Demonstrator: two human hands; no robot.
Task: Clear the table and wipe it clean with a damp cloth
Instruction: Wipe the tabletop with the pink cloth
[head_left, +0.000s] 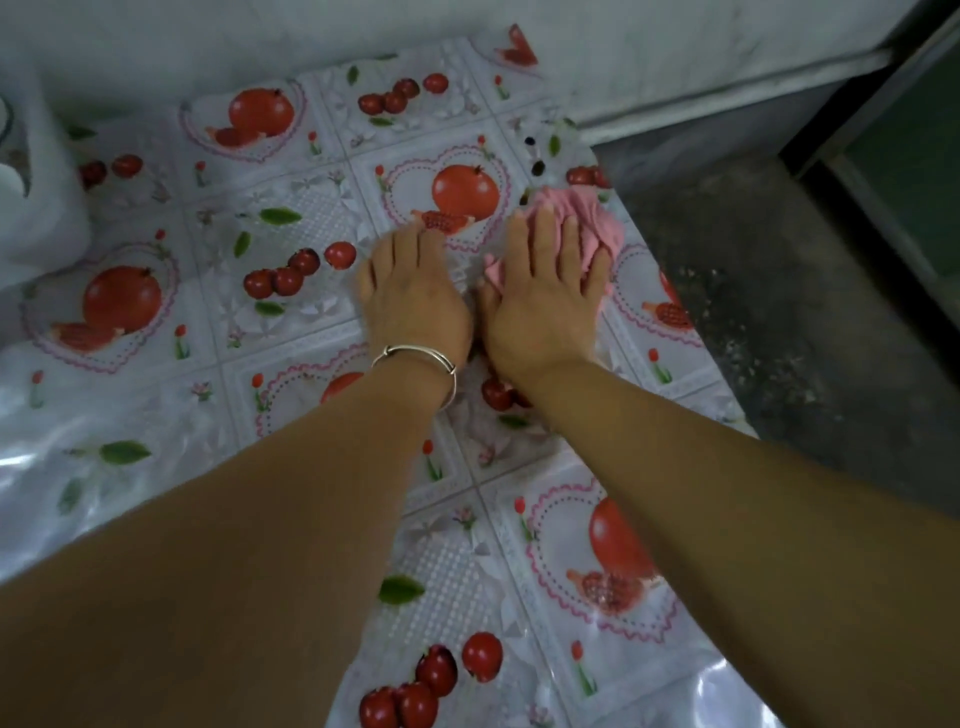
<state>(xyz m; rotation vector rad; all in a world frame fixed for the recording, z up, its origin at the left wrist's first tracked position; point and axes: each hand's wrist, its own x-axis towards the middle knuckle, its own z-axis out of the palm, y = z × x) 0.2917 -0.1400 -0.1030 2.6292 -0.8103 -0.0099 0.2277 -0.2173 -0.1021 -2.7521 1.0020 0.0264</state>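
A table covered by a glossy white tablecloth (291, 208) printed with red pomegranates and cherries fills most of the view. A crumpled pink cloth (597, 218) lies near the table's right edge. My right hand (545, 296) presses flat on that cloth, fingers spread over it. My left hand (410, 296), with a silver bangle on the wrist, rests flat on the tablecloth just left of the right hand, fingers apart and holding nothing. Part of the cloth is hidden under my right palm.
A white plastic bag or container (36, 197) stands at the table's far left. A few small dark spots (537, 166) sit beyond the cloth. A pale wall (467, 31) runs behind the table. Grey concrete floor (779, 291) lies past the right edge.
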